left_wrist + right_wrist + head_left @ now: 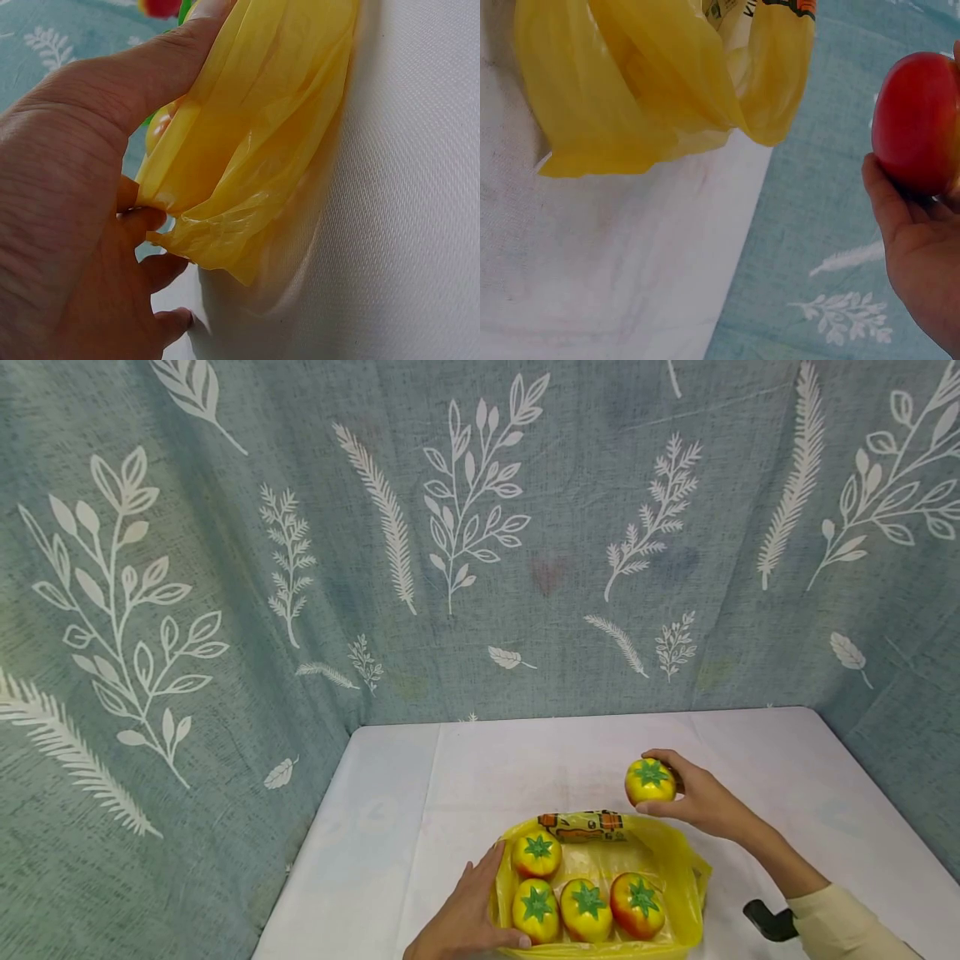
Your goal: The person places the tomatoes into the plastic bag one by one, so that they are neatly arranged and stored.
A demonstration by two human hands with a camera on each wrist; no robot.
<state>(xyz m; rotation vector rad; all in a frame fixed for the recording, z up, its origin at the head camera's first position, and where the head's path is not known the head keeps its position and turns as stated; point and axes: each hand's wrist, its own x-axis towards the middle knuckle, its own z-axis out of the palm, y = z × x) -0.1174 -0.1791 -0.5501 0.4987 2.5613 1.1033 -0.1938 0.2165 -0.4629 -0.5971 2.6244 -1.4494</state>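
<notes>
My right hand [693, 793] grips a yellow-and-red tomato-like fruit [648, 781] with a green star-shaped top, raised just beyond the bag's far right corner. The right wrist view shows that fruit's red underside [915, 124] against the fingers. My left hand [468, 906] holds the left side of a yellow plastic bag [678, 860], its thumb over the rim at the near corner. In the left wrist view, fingertips curl at the bag's gathered edge [225, 232]. Inside the open bag lie several similar fruits [587, 910], one [537, 854] at the far left and the others along the near side.
The bag stands on a white-covered table [382, 810]. A black curved object [771, 920] lies right of the bag, beside the right sleeve [847, 922]. Blue-green leaf-patterned cloth [555, 652] hangs behind the table and at both sides.
</notes>
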